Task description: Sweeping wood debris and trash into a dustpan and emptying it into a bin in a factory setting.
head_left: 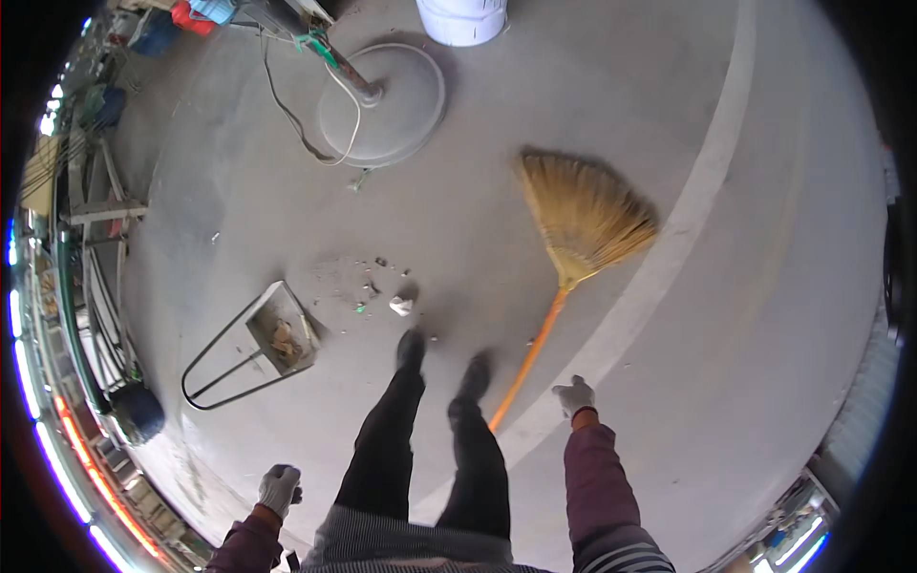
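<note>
"Grey floor [726,401]; where's the broom [583,229]?"

"Ahead and left of my right fingers [565,390], half-curled and seemingly empty. My left fingers [289,480] curl; I can't tell whether they hold anything."

"Handling?"

"Probably light, springy-bristled; best gripped along its stiff orange handle [530,358]."

Rough, matt straw broom [585,222]

pale grey gloves [578,399] cover my left grip [279,487] at seven o'clock and my right grip [574,394] between four and five; i wear orange cuffs [586,418], maroon sleeves [600,473], a finely striped grey garment [401,537] at six, black trousers [478,477] and dark shoes [411,351].
</note>
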{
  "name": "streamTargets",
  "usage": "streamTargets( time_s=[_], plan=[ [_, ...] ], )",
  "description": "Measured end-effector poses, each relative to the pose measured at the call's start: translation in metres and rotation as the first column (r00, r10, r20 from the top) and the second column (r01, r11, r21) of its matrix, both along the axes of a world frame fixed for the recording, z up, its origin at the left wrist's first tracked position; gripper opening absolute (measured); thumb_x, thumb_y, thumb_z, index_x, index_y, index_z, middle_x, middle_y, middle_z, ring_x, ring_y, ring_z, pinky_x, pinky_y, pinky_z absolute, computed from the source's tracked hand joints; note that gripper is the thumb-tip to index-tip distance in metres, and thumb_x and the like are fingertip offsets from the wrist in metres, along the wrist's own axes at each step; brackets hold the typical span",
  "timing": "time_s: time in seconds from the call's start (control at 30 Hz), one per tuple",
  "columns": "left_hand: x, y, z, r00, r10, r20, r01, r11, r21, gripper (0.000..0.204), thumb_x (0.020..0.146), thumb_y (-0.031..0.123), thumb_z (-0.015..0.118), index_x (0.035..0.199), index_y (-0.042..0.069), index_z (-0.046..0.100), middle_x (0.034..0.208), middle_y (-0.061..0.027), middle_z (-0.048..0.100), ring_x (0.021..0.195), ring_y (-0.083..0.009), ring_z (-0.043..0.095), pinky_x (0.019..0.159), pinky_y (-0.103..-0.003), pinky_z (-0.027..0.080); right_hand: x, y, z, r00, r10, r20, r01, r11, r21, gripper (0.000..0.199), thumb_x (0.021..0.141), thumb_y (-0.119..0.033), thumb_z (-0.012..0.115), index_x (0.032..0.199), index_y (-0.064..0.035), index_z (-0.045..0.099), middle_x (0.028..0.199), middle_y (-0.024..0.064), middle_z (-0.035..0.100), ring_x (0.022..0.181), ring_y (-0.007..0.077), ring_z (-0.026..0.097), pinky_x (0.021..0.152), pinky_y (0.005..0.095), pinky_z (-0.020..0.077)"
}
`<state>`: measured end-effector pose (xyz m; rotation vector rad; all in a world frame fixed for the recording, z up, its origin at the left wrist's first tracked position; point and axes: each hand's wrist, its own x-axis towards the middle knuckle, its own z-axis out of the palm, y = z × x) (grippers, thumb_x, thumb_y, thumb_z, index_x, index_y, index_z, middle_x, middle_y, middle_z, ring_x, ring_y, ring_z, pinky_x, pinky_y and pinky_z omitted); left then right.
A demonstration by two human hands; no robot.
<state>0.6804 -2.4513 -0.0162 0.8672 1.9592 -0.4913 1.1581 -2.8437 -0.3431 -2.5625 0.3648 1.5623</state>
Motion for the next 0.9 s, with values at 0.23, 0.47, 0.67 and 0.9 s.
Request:
streamTargets(
  time_s=[0.23, 0.47, 0.67, 0.9],
  plan=[
    [-0.294, 0.151, 0.01, 0.608, -0.009, -0.794, 0.526, 0.754, 0.394, 0.059, 0.088, 0.039, 0.071, 0.129, 0.0, 0.053, 0.13, -0.0115, 0.057, 0.113, -0.0235, 0.057, 0.089, -0.038, 0.05, -0.134, 0.074, -0.189, 0.995, 0.093, 0.032, -0.087, 0.984, -0.156, 0.104, 0.07, -0.043, 0.079, 0.15, -0.005, 0.026, 0.128, 0.0264, 0.058, 0.12, 0.0378, 0.057, 0.101, 0.0413, 0.0459],
    [-0.268, 0.278, -0.089, 0.858, 0.09, 0.506, -0.374, 0.784, 0.495, 0.035, 0.094, 0.039, 0.065, 0.108, 0.007, 0.065, 0.092, -0.0034, 0.069, 0.069, -0.0108, 0.062, 0.057, -0.026, 0.048, -0.131, -0.008, -0.229, 0.756, -0.329, 0.566, 0.246, 0.944, 0.22, 0.05, 0.087, -0.017, 0.057, 0.135, -0.014, 0.043, 0.073, 0.008, 0.058, 0.047, 0.0195, 0.053, 0.042, 0.0368, 0.048],
    [-0.244, 0.258, -0.064, 0.967, -0.134, 0.215, -0.009, 0.831, 0.556, 0.019, 0.088, 0.019, 0.061, 0.078, 0.003, 0.062, 0.063, -0.0085, 0.062, 0.047, -0.015, 0.056, 0.042, -0.026, 0.043, -0.147, 0.161, 0.055, 0.895, -0.281, 0.347, 0.195, 0.945, 0.262, 0.069, 0.093, -0.023, 0.05, 0.155, -0.0257, 0.02, 0.078, 0.0141, 0.061, 0.04, 0.0222, 0.054, 0.034, 0.0363, 0.0464],
    [-0.206, 0.238, -0.064, 0.974, -0.209, -0.087, 0.216, 0.744, 0.632, 0.043, 0.083, 0.043, 0.06, 0.07, 0.002, 0.066, 0.057, -0.0014, 0.054, 0.053, -0.0126, 0.05, 0.049, -0.032, 0.037, -0.273, 0.295, 0.189, 0.967, 0.249, 0.044, -0.253, 0.963, 0.094, 0.067, 0.09, -0.03, 0.048, 0.152, -0.0158, 0.026, 0.087, 0.0192, 0.07, 0.073, 0.0325, 0.071, 0.065, 0.0453, 0.0577]
  ],
)
